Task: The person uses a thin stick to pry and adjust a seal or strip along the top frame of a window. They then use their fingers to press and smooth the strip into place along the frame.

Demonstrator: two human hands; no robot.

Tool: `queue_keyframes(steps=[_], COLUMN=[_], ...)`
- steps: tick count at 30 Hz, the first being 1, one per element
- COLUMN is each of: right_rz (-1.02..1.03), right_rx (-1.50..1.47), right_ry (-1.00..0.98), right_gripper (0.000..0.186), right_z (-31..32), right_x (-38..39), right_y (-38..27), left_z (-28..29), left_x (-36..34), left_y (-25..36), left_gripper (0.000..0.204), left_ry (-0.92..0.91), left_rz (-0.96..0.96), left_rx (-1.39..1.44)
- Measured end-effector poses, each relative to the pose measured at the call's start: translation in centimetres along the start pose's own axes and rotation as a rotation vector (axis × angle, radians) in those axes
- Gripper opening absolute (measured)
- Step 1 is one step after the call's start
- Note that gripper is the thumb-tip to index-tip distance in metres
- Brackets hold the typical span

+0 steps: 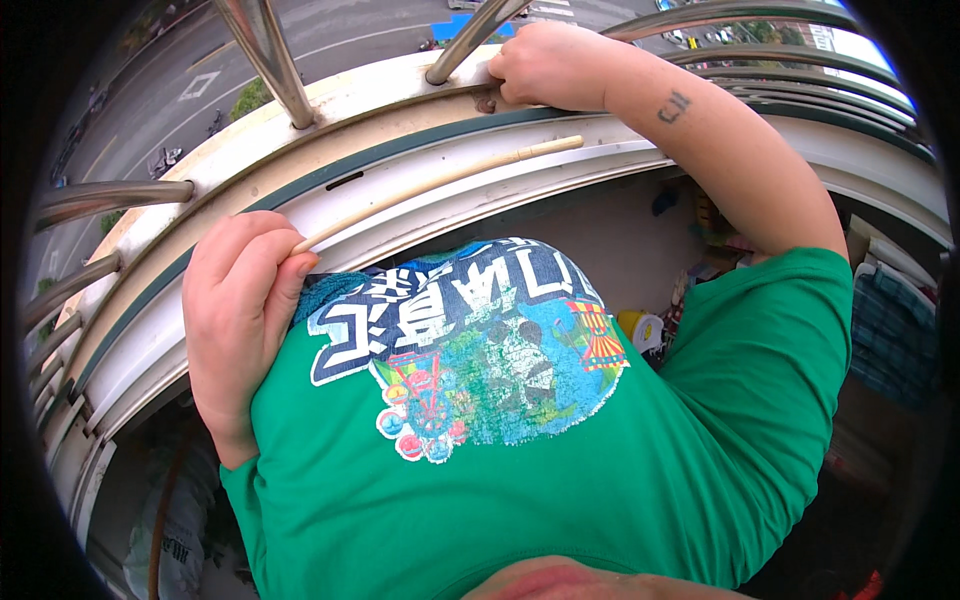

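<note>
My left hand [237,308] pinches one end of a thin pale wooden stick [440,185] between thumb and fingers; it slants up to the right above the white window track [370,200], its far end below my right hand. My right hand [540,65] is curled at the beige outer ledge [360,125], beside a metal railing bar [462,45]; whatever its fingertips hold, if anything, I cannot make out. A small brown lump [487,106] sits on the ledge just below that hand. Dark teal fabric [330,295] shows behind my shirt, near the left hand.
Curved steel bars [110,200] jut along the ledge, with a street [190,60] and parked vehicles far below. Inside, under the sill, are a yellow-and-white container [640,328], blue checked cloth [890,340] on the right and a white plastic bag [165,530] at lower left.
</note>
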State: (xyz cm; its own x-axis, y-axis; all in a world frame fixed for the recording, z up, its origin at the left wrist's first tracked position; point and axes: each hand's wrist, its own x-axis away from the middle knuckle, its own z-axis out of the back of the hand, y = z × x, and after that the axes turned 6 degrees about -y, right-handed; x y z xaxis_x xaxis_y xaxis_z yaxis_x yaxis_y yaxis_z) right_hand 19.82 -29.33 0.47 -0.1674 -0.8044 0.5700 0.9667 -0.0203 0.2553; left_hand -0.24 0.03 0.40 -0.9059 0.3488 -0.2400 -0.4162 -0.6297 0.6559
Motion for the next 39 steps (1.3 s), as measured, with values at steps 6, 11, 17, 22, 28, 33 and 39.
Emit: queue_keyframes(steps=[6,11,17,22,28,33,39], right_rz=[-0.023,-0.054,-0.007,0.017,-0.047,-0.221,-0.512], right_rx=[0.135,-0.041,-0.033,-0.072,-0.116,-0.273,-0.032], right_ry=[-0.118,-0.189,-0.095,-0.075,-0.212,-0.116,0.359], right_gripper=[0.009,0.011,0.007,0.006,0.009,0.008,0.021], right_z=[1.0,-0.3,-1.6,-0.1,0.2,2.8,4.3], right_x=[0.1,-0.6,-0.2,0.0,-0.4,-0.3,1.5], right_y=[-0.3,0.2,0.6,0.6,0.5,0.2,0.8], left_z=[0.1,0.1,0.2,0.1,0.2,0.2,0.3], left_x=[0.2,0.4,0.4,0.4,0.9,0.8,0.7], left_y=[-0.2,-0.2,-0.1,-0.5,-0.5,-0.7,-0.6], left_gripper=[0.015,0.014,0.014,0.014,0.014,0.013,0.013], left_ry=[0.011,0.034,0.032,0.036,0.061,0.061,0.047], left_rz=[-0.007,-0.015,-0.019,-0.033,-0.039,-0.038,-0.032], left_rx=[0.003,0.000,-0.005,0.010,0.035,0.009,0.016])
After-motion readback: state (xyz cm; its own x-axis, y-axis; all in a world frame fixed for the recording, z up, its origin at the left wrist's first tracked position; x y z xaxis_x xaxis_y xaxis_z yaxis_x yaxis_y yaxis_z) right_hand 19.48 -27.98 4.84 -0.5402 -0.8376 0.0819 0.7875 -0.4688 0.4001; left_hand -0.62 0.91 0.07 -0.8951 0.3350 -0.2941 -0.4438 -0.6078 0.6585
